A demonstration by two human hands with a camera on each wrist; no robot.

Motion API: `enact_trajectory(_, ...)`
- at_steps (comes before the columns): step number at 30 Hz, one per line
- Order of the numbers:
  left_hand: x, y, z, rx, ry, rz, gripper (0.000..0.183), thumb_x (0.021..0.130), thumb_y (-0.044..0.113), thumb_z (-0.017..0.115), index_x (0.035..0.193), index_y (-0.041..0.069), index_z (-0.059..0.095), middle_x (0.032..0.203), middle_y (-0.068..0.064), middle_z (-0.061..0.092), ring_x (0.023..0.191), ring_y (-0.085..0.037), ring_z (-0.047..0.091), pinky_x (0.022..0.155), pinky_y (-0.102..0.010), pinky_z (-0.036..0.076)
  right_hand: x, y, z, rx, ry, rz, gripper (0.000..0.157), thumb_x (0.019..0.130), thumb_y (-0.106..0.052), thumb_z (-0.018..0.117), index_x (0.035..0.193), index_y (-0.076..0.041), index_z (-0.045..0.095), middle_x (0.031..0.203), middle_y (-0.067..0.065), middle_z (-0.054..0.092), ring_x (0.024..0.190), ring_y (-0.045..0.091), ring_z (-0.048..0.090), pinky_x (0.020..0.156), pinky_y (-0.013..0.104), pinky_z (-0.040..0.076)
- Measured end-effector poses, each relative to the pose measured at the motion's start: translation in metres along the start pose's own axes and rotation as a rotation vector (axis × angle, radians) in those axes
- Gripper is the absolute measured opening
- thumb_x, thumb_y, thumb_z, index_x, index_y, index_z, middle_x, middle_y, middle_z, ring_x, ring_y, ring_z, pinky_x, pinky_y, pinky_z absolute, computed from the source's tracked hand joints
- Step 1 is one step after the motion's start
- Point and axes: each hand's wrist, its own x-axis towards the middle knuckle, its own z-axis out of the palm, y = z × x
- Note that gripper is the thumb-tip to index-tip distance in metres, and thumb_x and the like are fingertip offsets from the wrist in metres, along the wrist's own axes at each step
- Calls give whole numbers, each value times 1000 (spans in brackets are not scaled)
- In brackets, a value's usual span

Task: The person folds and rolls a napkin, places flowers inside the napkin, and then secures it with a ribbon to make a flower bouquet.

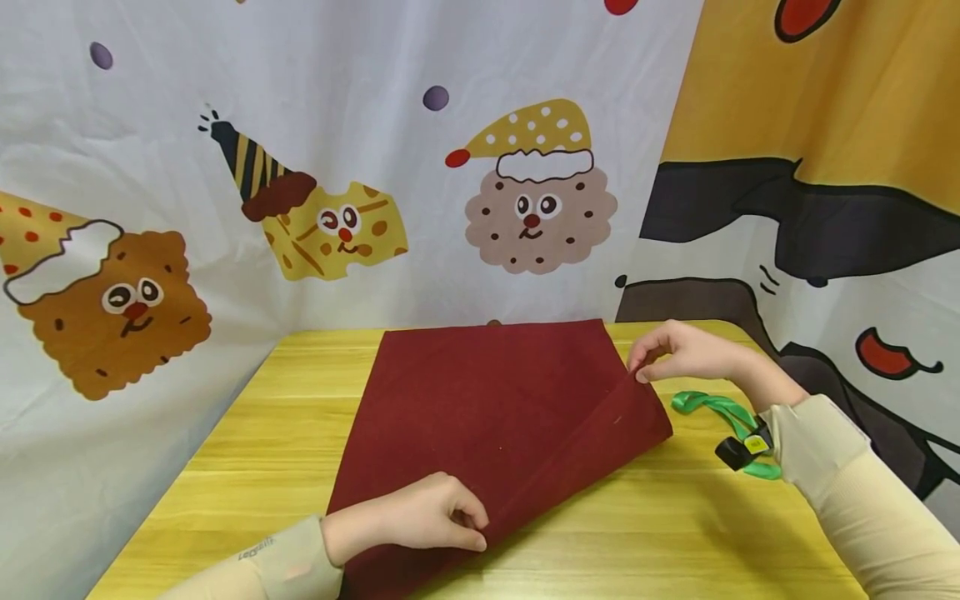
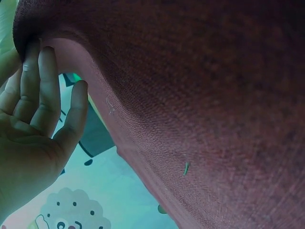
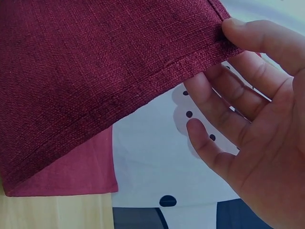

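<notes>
Right hand (image 1: 678, 354), at right of centre in the head view: thumb and forefinger nearly closed, pinching a hemmed edge of the dark red cloth (image 1: 480, 400); the remaining fingers, seen in the right wrist view, are loosely spread below the hem. Left hand (image 1: 427, 512), at lower centre, has thumb and forefinger drawn together on the cloth's near side; its other fingers extend fairly straight in the left wrist view, where the cloth hides the grip itself.

Cloth position: middle of the frame, running to the lower edge, with a raised, folded band slanting between the two hands.

Supporting surface: a yellow wood-grain worktop (image 1: 247, 442). Behind it hangs a white backdrop (image 1: 360, 50) printed with cartoon biscuits and cheese in party hats, turning yellow and black toward the upper right. A green strap (image 1: 712, 402) with a black piece (image 1: 735, 452) lies at right — just beside the right sleeve (image 1: 813, 442).

Margins: the cloth's far edge meets the worktop's rear edge at upper centre. Bare worktop extends along the left side and across the lower right — the latter partly shadowed near the right arm.
</notes>
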Motion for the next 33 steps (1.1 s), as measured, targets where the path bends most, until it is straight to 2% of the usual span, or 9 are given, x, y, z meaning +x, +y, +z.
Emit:
enact_trajectory(18,-3,-2,-3,-11,19,-15,6,87,18,72,82,15,72,74,19,64,67,11,56,61,-13,48,17,-5,-7,-38,29,12,14,86,1,68,89,-12,71,87,-4,69,77,18,65,71,32,54)
enact_trajectory(28,-5,-2,-7,6,37,-8,6,86,17,73,81,15,71,74,20,62,67,11,54,62,-13,48,31,-11,-12,-33,18,20,7,87,-4,69,90,-11,71,86,2,69,78,25,66,74,31,53)
enact_trajectory(33,-8,-2,-10,-1,50,-28,7,86,16,73,80,15,70,73,20,61,67,11,54,62,-13,48,40,-10,-13,-41,34,39,5,87,-5,69,90,-9,71,85,3,69,78,27,66,74,30,53)
